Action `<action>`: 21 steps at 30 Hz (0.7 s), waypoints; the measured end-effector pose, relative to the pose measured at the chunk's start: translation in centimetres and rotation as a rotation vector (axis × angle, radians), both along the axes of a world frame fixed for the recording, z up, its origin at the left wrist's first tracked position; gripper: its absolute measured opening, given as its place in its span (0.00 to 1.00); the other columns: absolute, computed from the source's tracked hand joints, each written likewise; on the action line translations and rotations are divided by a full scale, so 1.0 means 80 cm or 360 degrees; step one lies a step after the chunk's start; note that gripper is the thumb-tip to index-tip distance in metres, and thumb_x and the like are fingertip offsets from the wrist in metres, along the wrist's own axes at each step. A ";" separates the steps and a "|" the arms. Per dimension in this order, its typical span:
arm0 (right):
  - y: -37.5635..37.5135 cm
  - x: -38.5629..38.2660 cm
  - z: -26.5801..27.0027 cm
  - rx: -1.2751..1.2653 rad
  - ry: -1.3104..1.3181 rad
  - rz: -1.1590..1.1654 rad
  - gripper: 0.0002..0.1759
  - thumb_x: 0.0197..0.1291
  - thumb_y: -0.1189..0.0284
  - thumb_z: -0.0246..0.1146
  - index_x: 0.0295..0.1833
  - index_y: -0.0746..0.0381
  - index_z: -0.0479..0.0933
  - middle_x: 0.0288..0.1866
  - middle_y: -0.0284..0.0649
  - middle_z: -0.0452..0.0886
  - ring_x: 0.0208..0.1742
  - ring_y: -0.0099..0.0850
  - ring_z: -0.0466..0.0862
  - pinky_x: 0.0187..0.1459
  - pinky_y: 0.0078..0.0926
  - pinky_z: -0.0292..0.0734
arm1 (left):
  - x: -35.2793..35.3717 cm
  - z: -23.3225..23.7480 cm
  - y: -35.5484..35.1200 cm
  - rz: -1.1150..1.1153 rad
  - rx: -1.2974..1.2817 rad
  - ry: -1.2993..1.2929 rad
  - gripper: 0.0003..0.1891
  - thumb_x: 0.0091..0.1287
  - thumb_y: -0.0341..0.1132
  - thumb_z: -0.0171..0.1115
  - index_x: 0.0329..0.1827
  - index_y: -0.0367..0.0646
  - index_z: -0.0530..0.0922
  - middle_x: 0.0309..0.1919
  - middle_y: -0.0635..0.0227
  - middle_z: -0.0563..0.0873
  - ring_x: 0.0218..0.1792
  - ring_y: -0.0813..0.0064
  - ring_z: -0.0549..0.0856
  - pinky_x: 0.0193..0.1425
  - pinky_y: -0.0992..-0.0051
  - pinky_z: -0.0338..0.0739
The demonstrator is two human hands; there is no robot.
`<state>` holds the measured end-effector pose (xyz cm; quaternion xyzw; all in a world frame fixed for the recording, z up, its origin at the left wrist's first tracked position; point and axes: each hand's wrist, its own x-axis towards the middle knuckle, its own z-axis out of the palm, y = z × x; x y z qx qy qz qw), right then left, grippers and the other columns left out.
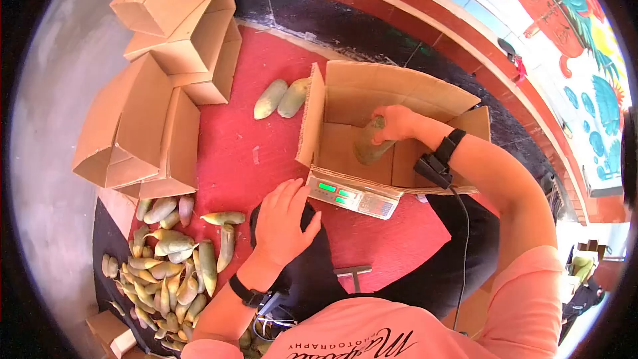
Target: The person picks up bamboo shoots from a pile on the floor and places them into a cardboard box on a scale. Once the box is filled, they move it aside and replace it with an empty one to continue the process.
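Observation:
Inside an open cardboard box (425,86), my right hand (397,125) is closed around the upper end of a green radish (371,146), which is held tilted within the box. The box rests on a digital scale (353,199) with lit green displays. My left hand (286,221) lies over my left knee with its fingers stretched out and nothing in it. Two more radishes (271,100) lie on the red mat beyond the box's left side.
A large heap of green radishes (169,272) spreads at the left on dark cloth. Several cardboard boxes (156,126) stand along the left of the red mat (246,153). A cable (466,239) hangs from my right wrist. Behind runs a low tiled wall (319,10).

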<state>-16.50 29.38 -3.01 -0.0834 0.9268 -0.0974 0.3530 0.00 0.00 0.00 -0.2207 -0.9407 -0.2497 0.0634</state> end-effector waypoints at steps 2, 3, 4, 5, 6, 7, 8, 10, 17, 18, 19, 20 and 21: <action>0.021 0.004 -0.023 -0.0189 0.0149 0.0040 0.35 0.43 0.56 0.72 0.58 0.59 0.73 0.50 0.51 0.80 0.52 0.46 0.80 0.53 0.38 0.74 | 0.006 0.005 0.010 -0.0026 0.0017 -0.0024 0.26 0.54 0.40 0.66 0.55 0.40 0.74 0.56 0.57 0.77 0.59 0.56 0.74 0.61 0.60 0.69; 0.010 -0.013 -0.040 -0.0219 0.0194 0.0052 0.35 0.43 0.56 0.72 0.58 0.59 0.73 0.50 0.51 0.80 0.52 0.46 0.80 0.53 0.38 0.74 | -0.008 -0.001 -0.007 -0.0016 -0.0014 0.0022 0.26 0.54 0.40 0.66 0.55 0.40 0.74 0.56 0.57 0.77 0.59 0.56 0.74 0.61 0.60 0.69; 0.016 -0.012 -0.046 -0.0170 0.0254 0.0148 0.33 0.45 0.57 0.71 0.57 0.59 0.73 0.49 0.50 0.81 0.51 0.45 0.80 0.53 0.37 0.74 | -0.007 -0.001 -0.008 -0.0018 -0.0002 0.0018 0.25 0.54 0.40 0.66 0.55 0.39 0.74 0.55 0.57 0.77 0.58 0.56 0.74 0.61 0.60 0.69; 0.025 -0.012 -0.052 -0.0107 0.0316 0.0242 0.32 0.46 0.59 0.70 0.57 0.59 0.74 0.47 0.50 0.81 0.51 0.43 0.80 0.53 0.35 0.74 | -0.007 -0.001 -0.006 -0.0024 0.0022 0.0016 0.25 0.54 0.40 0.66 0.55 0.39 0.74 0.54 0.57 0.77 0.58 0.56 0.75 0.61 0.61 0.69; 0.027 -0.013 -0.045 -0.0099 0.0298 0.0242 0.32 0.46 0.59 0.70 0.57 0.59 0.74 0.47 0.50 0.81 0.51 0.43 0.80 0.53 0.35 0.74 | -0.005 -0.001 -0.005 -0.0025 0.0032 -0.0001 0.25 0.54 0.40 0.66 0.55 0.39 0.74 0.54 0.57 0.77 0.58 0.56 0.75 0.61 0.61 0.69; 0.028 -0.021 -0.028 0.0037 -0.0032 0.0137 0.30 0.49 0.60 0.69 0.57 0.60 0.74 0.48 0.49 0.81 0.51 0.42 0.80 0.54 0.34 0.73 | -0.005 0.000 -0.005 -0.0028 0.0014 0.0009 0.25 0.54 0.40 0.66 0.54 0.39 0.75 0.54 0.57 0.78 0.57 0.56 0.75 0.61 0.61 0.69; 0.030 -0.024 -0.010 0.0173 -0.0356 0.0030 0.28 0.52 0.61 0.67 0.58 0.60 0.73 0.48 0.47 0.81 0.51 0.40 0.80 0.55 0.33 0.72 | -0.006 0.000 -0.004 -0.0032 -0.0001 0.0025 0.24 0.54 0.39 0.66 0.54 0.39 0.75 0.53 0.57 0.78 0.57 0.56 0.75 0.60 0.61 0.70; 0.029 -0.009 0.028 -0.0069 -0.0255 0.0072 0.25 0.55 0.63 0.64 0.58 0.61 0.73 0.47 0.46 0.81 0.50 0.37 0.79 0.55 0.32 0.72 | -0.005 0.001 -0.003 -0.0043 0.0003 0.0037 0.24 0.54 0.39 0.66 0.53 0.39 0.75 0.52 0.57 0.78 0.56 0.56 0.75 0.60 0.61 0.70; 0.003 0.094 0.158 -0.0802 0.0100 0.0062 0.17 0.62 0.72 0.59 0.55 0.66 0.73 0.44 0.40 0.81 0.50 0.28 0.79 0.51 0.26 0.74 | -0.002 0.001 0.003 -0.0062 0.0066 0.0087 0.22 0.54 0.38 0.65 0.51 0.38 0.75 0.49 0.57 0.79 0.56 0.58 0.76 0.60 0.61 0.70; 0.005 0.113 0.165 -0.0893 0.0242 -0.0047 0.17 0.60 0.72 0.61 0.54 0.67 0.74 0.44 0.43 0.82 0.47 0.31 0.81 0.49 0.28 0.76 | -0.002 0.002 0.004 -0.0054 0.0056 0.0082 0.22 0.54 0.38 0.65 0.51 0.38 0.75 0.49 0.57 0.79 0.56 0.58 0.76 0.60 0.61 0.70; 0.008 0.133 0.171 -0.0981 0.0383 -0.0155 0.18 0.58 0.72 0.63 0.53 0.67 0.74 0.44 0.45 0.83 0.45 0.34 0.83 0.46 0.29 0.78 | -0.001 0.001 0.005 -0.0064 0.0063 0.0096 0.21 0.54 0.37 0.65 0.50 0.38 0.75 0.49 0.58 0.79 0.55 0.58 0.76 0.59 0.61 0.70; 0.010 0.153 0.177 -0.0990 0.0368 -0.0138 0.18 0.58 0.72 0.63 0.53 0.67 0.74 0.44 0.45 0.83 0.45 0.34 0.83 0.46 0.29 0.78 | 0.000 0.001 0.006 -0.0066 0.0071 0.0106 0.20 0.54 0.37 0.64 0.49 0.38 0.75 0.48 0.58 0.80 0.55 0.59 0.76 0.59 0.61 0.70; 0.012 0.173 0.182 -0.0995 0.0470 -0.0216 0.17 0.58 0.74 0.63 0.53 0.68 0.74 0.43 0.45 0.83 0.44 0.32 0.83 0.45 0.28 0.78 | 0.000 0.001 0.007 -0.0033 0.0062 0.0094 0.20 0.54 0.37 0.64 0.49 0.38 0.75 0.48 0.58 0.80 0.55 0.59 0.76 0.59 0.61 0.70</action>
